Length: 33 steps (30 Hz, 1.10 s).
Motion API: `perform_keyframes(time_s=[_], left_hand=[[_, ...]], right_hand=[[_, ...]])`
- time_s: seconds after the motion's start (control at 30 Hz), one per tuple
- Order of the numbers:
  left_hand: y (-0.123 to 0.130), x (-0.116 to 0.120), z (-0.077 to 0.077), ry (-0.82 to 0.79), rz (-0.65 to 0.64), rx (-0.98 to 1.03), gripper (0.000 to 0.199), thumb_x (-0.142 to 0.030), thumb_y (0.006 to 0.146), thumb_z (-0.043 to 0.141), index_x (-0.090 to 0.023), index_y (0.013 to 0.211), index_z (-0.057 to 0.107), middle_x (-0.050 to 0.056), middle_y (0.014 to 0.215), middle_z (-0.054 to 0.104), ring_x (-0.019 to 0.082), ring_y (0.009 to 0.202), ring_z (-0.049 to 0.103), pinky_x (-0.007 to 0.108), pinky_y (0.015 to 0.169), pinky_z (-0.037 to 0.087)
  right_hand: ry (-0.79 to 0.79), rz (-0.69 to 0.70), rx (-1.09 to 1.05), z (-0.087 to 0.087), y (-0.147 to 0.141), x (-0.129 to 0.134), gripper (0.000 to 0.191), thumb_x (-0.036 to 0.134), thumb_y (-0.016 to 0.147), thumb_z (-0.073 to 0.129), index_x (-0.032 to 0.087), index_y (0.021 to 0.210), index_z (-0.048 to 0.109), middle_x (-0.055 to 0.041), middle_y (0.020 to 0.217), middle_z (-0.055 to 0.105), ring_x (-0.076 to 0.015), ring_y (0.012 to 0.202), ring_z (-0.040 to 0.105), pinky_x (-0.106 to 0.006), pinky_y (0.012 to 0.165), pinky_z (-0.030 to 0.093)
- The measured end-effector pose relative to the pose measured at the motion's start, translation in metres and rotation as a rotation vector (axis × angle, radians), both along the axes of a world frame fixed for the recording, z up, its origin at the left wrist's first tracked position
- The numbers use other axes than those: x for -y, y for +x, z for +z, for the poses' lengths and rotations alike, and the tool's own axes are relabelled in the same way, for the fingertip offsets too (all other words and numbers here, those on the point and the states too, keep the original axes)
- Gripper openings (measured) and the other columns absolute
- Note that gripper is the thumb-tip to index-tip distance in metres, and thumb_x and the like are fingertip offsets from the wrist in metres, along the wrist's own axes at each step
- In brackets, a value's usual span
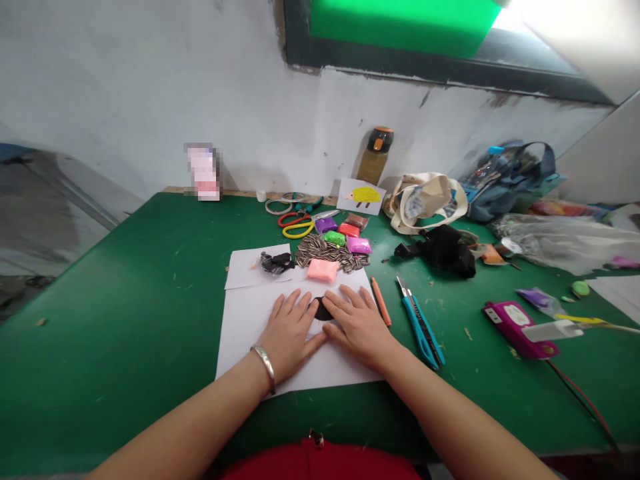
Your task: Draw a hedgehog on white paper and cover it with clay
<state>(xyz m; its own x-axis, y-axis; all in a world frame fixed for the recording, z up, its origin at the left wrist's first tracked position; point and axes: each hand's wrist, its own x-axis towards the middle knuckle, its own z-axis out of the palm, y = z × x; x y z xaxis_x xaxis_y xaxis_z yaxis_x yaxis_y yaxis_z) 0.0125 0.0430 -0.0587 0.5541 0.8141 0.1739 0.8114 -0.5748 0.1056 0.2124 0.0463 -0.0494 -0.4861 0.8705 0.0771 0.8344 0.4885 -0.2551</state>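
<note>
A flat, dark round piece of modelling clay (323, 311) lies on the white paper (237, 333), partly hidden under my fingertips. From the left, my left hand (289, 332) rests on the sheet with its fingers stretched out, their tips touching the clay's edge. My right hand (357, 327) lies flat opposite, fingers spread, the tips over the clay's right side. Just beyond the hands are a light-pink clay pack (323, 270) and a crumpled black wrapper (276, 262). An orange crayon (381, 303) is close to my right hand.
Sunflower seeds (307, 251), coloured clay packs (349, 230) and scissors (300, 229) lie beyond the paper. At right are a blue utility knife (421, 333), a black cloth item (445, 250) and a magenta glue gun (517, 327). A hedgehog drawing (363, 195) leans near a bottle (374, 160).
</note>
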Motion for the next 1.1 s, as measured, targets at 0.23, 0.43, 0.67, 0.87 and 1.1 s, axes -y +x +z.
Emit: perform_keyframes(time_s=[0.23, 0.43, 0.67, 0.87, 1.1], left_hand=[[-0.0001, 0.0004, -0.0056, 0.018, 0.006, 0.004, 0.062, -0.053, 0.091, 0.039, -0.01, 0.136, 0.043, 0.014, 0.141, 0.045, 0.033, 0.133, 0.033, 0.054, 0.107, 0.024], [-0.0001, 0.0004, -0.0051, 0.012, 0.011, -0.002, 0.06, -0.052, 0.091, 0.04, -0.01, 0.133, 0.048, 0.014, 0.14, 0.046, 0.034, 0.133, 0.033, 0.054, 0.108, 0.023], [0.0009, -0.0003, -0.0045, 0.0, 0.021, 0.018, 0.063, -0.052, 0.091, 0.038, -0.009, 0.136, 0.044, 0.014, 0.141, 0.045, 0.033, 0.134, 0.032, 0.054, 0.108, 0.023], [0.001, -0.0003, -0.0056, -0.001, 0.031, 0.026, 0.061, -0.052, 0.09, 0.038, -0.012, 0.135, 0.045, 0.013, 0.142, 0.044, 0.032, 0.134, 0.031, 0.053, 0.109, 0.021], [0.0001, -0.0002, -0.0064, 0.002, 0.035, 0.029, 0.066, -0.054, 0.09, 0.039, -0.008, 0.137, 0.04, 0.016, 0.142, 0.043, 0.032, 0.134, 0.033, 0.052, 0.109, 0.023]], right_hand=[[-0.007, -0.021, 0.007, -0.0011, -0.0036, -0.0012, 0.056, 0.05, 0.094, 0.03, 0.023, 0.144, 0.033, 0.001, 0.15, 0.031, -0.0308, 0.138, 0.025, -0.058, 0.111, 0.017], [-0.043, -0.018, -0.002, 0.0001, -0.0039, -0.004, 0.056, 0.052, 0.094, 0.031, 0.025, 0.142, 0.037, 0.0009, 0.147, 0.037, -0.03, 0.137, 0.026, -0.057, 0.111, 0.016], [-0.044, -0.052, -0.006, -0.0031, -0.0038, -0.007, 0.056, 0.049, 0.093, 0.036, 0.023, 0.142, 0.037, -0.0028, 0.151, 0.03, -0.0273, 0.137, 0.026, -0.054, 0.112, 0.017], [-0.047, -0.041, -0.031, -0.0021, -0.0029, -0.0065, 0.052, 0.047, 0.092, 0.038, 0.025, 0.138, 0.043, -0.0018, 0.148, 0.036, -0.0265, 0.137, 0.028, -0.053, 0.112, 0.017], [-0.038, -0.046, -0.042, -0.0013, -0.0014, -0.0063, 0.053, 0.046, 0.092, 0.04, 0.023, 0.14, 0.041, -0.0047, 0.148, 0.035, -0.0245, 0.137, 0.028, -0.051, 0.113, 0.017]])
